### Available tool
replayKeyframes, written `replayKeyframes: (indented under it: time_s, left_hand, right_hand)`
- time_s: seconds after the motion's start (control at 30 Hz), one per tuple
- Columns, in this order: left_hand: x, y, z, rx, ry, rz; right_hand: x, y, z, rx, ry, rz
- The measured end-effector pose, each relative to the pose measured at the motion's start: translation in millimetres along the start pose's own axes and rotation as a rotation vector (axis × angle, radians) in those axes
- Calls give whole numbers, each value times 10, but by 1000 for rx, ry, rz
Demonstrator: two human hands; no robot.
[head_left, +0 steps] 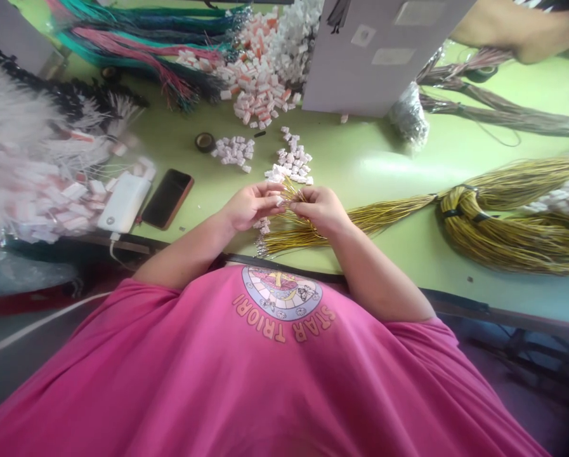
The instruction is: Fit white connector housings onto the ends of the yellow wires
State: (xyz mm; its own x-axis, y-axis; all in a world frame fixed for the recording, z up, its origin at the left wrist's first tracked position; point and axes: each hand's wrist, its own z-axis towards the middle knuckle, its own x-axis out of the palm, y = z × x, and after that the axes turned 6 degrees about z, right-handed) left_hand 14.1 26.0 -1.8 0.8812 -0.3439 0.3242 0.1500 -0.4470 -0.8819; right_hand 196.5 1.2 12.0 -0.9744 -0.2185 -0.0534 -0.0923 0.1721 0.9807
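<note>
My left hand [255, 204] is closed, with a small white connector housing [280, 200] pinched between thumb and fingers. Facing it, my right hand [321, 209] is closed on the tips of several thin yellow wires [291, 189]. The two hands almost meet over the green table. Below them lies a bundle of yellow wires [294, 240] with bare metal ends at its left. It runs right to a large tied coil of yellow wire [493, 235]. Just beyond my fingers is a small pile of white connector housings [294, 158]. Whether a wire sits inside the held housing is too small to tell.
Left of my hands lie a phone [168, 198], a white power bank [125, 202] with a cable, and a heap of white connectors [41, 197]. A tape roll [204, 142] sits farther back. A grey panel [360, 63] stands behind. Another person's arm [517, 28] reaches in at top right.
</note>
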Motion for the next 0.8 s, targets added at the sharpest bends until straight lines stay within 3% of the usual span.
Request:
replayKeyframes:
  time_s: [0.2,0.4,0.53,0.67,0.8]
  left_hand:
    - [1,40,2,-2,-39,0]
    - [59,42,-21,30,-103,80]
    - [126,11,-74,81,-126,248]
    - [163,-9,-86,99,-225,323]
    - [183,15,-61,103,-210,352]
  right_hand:
    - [37,-7,-30,-174,-154,-332]
    - [91,-24,-77,-247,-201,-524]
    - [110,-48,-66,-250,-184,-509]
    - [89,-26,-24,-128,-118,-392]
    - [100,-41,3,-106,-116,-351]
